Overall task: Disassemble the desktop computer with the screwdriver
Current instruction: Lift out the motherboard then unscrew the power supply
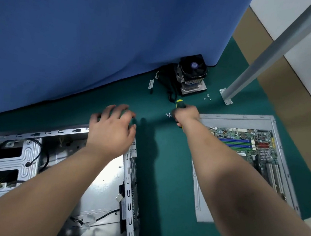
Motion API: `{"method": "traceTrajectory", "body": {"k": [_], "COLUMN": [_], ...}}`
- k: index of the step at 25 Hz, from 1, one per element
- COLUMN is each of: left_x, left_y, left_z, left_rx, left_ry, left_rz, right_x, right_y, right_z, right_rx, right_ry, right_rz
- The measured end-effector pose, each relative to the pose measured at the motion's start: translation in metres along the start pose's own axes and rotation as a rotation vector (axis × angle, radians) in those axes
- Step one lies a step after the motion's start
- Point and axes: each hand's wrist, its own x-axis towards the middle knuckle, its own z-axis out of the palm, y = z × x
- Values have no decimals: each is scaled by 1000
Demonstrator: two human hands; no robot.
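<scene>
On the green mat [158, 156] we clutch the screwdriver [180, 103] in our right hand [186, 115], beside loose screws [168, 115], probably parking them together. Our left hand [112, 126] hovers slack over the case [31, 154]; the motherboard [247, 146] lies aside.

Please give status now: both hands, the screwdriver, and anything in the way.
Right hand grips screwdriver beside loose screws. Left hand open above case corner. Nothing blocking.

Your open case [128, 182] sits on counter [166, 157] at left, motherboard tray [242, 156] at right, screws [168, 115] btwn them farther back, cooler [192, 73] behind, by the curtain [102, 35].
</scene>
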Motion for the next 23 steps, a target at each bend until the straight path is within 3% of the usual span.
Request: {"method": "traceTrajectory", "body": {"k": [9,14,17,19,21,23], "left_x": [2,1,-8,-37,-83,-126], "left_y": [-3,-1,-5,-15,-31,-52], "left_z": [7,-1,-19,-29,-25,-9], "left_rx": [26,10,-224,-469,-512,-544], "left_ry": [29,-57,-76,89,305,243], "left_rz": [13,26,151,248,261,232], "right_x": [6,-47,-100,-131,-159,-180], "right_y": [6,13,24,36,55,73], "right_z": [0,-32,-52,-61,-64,-66], "right_rx": [-37,320,523,583,606,619], "right_ry": [36,8,-76,-100,-102,-108], "right_rz": [-2,-18,-48,-81,-97,-99]}}
